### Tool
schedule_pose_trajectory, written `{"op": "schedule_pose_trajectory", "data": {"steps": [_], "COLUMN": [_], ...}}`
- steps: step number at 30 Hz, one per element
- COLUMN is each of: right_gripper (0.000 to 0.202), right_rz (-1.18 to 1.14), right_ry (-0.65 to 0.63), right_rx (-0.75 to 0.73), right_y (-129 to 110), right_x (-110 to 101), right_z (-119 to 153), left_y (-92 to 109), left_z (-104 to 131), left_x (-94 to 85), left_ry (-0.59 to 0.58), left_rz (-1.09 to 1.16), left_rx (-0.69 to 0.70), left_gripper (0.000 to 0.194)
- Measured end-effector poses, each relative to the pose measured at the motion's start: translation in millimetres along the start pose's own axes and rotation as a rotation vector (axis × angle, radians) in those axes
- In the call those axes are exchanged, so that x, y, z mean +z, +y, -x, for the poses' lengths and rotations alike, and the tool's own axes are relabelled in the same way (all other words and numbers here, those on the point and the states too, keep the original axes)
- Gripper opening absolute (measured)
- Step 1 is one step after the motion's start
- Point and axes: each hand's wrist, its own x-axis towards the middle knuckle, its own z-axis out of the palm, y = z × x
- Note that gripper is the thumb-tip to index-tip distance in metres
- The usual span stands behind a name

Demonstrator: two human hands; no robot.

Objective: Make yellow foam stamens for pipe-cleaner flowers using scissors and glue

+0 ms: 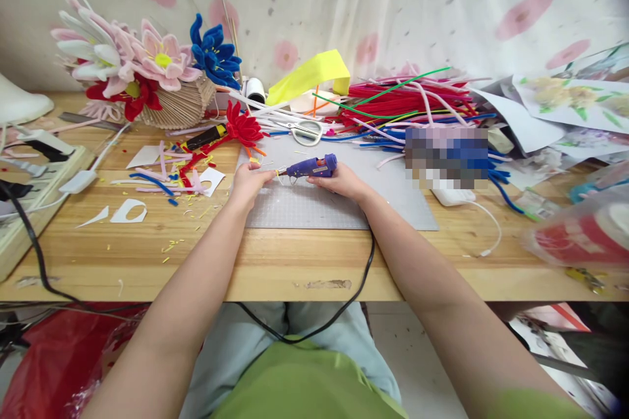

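My right hand (346,182) is wrapped round a blue hot glue gun (309,167), its nozzle pointing left. The nozzle meets the fingertips of my left hand (248,186), which pinch a small yellow piece (278,173); its exact shape is too small to tell. Just behind my left hand is a red fuzzy-stem flower (240,126). Both hands are over a grey cutting mat (314,213). From the glue gun side a black cord (369,262) loops down over the table edge to my lap.
Scissors (307,132) lie behind the glue gun. A heap of coloured pipe cleaners (407,101) fills the back right. Finished fuzzy flowers (162,59) stand at back left. Paper scraps (128,211) and yellow bits litter the left; a power strip (44,200) and a red-and-white cup (584,236) flank the table.
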Motion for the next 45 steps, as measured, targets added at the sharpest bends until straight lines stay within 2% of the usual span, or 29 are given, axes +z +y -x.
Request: {"op": "schedule_pose_trajectory", "data": {"steps": [8, 20, 33, 45], "right_gripper": [0.036, 0.035, 0.04, 0.039], "right_rz": [0.036, 0.049, 0.014, 0.014], "right_ry": [-0.03, 0.007, 0.008, 0.009], "right_rx": [0.01, 0.013, 0.018, 0.019], "right_y": [-3.3, -1.3, 0.7, -1.3], "right_x": [-0.9, -0.7, -2.0, -1.9], "right_z": [1.5, 1.0, 0.2, 1.1], "left_y": [-0.2, -1.2, 3.2, -1.6], "left_z": [-1.3, -2.8, 1.7, -1.0], "left_x": [-0.1, -0.4, 1.3, 0.3], "left_ry": [0.004, -0.01, 0.01, -0.006], "left_rz": [-0.035, -0.018, -0.109, -0.129], "left_rx": [-0.015, -0.013, -0.019, 0.0], "left_gripper": [0.047, 0.047, 0.044, 0.044]}}
